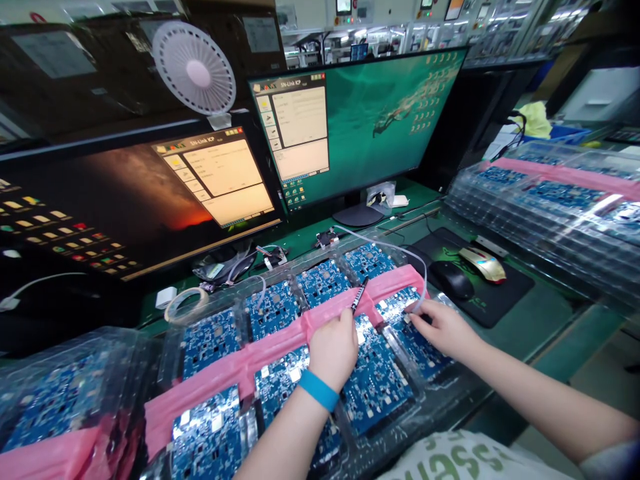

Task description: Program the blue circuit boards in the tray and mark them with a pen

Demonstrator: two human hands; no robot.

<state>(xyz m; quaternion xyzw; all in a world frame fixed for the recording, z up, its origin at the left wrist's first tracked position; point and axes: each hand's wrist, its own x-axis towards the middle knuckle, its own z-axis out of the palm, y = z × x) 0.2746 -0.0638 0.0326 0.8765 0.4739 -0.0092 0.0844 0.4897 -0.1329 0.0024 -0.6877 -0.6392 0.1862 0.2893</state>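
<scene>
My left hand (334, 350), with a blue band at the wrist, is closed around a black marker pen (359, 296) that points up and away. It rests over the pink strip and the boards in the middle of the tray. Fingers of my right hand (443, 327) pinch the end of a thin white cable (424, 263) at the right-hand circuit board (417, 343); the plug itself is mostly hidden. From there the cable loops back to a small black module (327, 238) behind the tray. Several blue boards lie in the clear plastic tray (367, 443), crossed by a pink strip (280, 337).
Two monitors (360, 133) stand behind, with a white fan (195, 70) above them. To the right are a black mouse (451, 279), a gold mouse (483, 265) and stacked trays (545, 223). Another tray stack (65, 400) stands left. A tape roll (186, 305) lies behind the boards.
</scene>
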